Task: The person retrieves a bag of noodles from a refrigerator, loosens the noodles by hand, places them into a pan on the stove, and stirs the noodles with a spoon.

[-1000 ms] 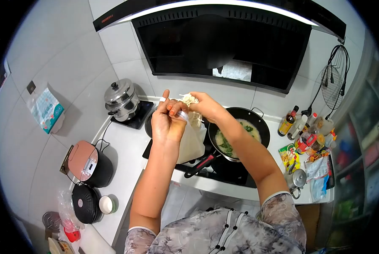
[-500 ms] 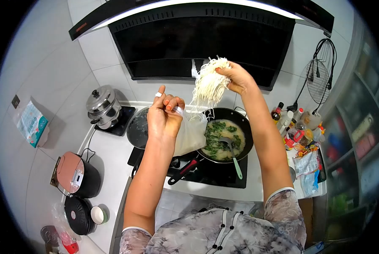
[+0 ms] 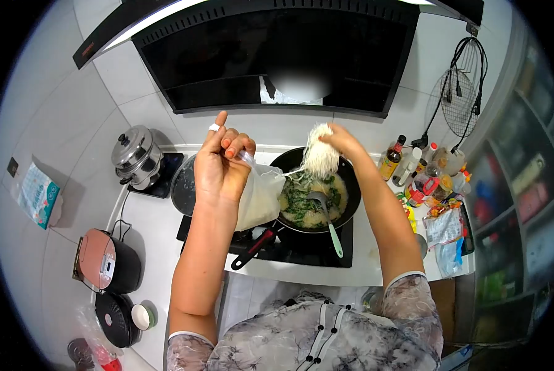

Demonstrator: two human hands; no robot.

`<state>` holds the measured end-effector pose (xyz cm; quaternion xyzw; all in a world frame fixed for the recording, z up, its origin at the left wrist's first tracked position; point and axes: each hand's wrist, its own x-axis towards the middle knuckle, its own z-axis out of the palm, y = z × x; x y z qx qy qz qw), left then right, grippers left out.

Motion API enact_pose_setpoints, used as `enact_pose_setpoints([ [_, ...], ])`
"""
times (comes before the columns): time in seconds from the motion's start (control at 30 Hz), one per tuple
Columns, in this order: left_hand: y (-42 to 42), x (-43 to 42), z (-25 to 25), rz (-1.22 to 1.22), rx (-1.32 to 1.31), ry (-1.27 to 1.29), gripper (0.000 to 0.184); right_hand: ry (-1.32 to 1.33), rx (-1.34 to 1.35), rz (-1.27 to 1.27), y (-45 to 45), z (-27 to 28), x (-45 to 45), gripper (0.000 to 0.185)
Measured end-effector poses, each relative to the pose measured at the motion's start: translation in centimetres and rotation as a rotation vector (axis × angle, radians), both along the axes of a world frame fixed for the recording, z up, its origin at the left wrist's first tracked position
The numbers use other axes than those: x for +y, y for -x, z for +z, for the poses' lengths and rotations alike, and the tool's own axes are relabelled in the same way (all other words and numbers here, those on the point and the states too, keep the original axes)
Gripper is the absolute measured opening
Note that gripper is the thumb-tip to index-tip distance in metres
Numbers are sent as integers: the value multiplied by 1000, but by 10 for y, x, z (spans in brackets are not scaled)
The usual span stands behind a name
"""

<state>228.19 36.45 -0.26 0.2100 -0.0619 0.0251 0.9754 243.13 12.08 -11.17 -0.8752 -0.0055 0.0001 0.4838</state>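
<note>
My left hand (image 3: 223, 167), a white wrap on one raised finger, pinches the top of a translucent plastic bag (image 3: 259, 196) left of the wok. A bundle of pale noodles (image 3: 320, 156) hangs from my right hand (image 3: 342, 141), whose fingers are closed round its top. Below the bundle is the black wok (image 3: 349, 191), holding broth with leafy greens (image 3: 300, 207). A ladle with a pale green handle (image 3: 335, 238) rests in it. A few noodle strands stretch toward the bag's mouth.
A lidded steel pot (image 3: 137, 159) stands at the back left, with a rice cooker (image 3: 107, 263) nearer. Bottles (image 3: 390, 162) and packets (image 3: 444, 229) are at the right. The wok's black handle (image 3: 252, 248) points front left. The range hood (image 3: 277, 55) hangs behind.
My right hand first drew the noodles up and away from the bag, then lowered them over the wok. My left hand still holds the bag. The view has shifted.
</note>
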Motion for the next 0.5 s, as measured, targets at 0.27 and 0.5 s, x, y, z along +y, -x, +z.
enact_pose_setpoints([
  [0.27, 9, -2, 21, -77, -101, -70, 31, -231, 271, 171, -12, -84, -5, 70],
  [0.5, 9, -5, 27, -67, -125, -127, 36, -537, 326, 203, -16, -98, 13, 71],
])
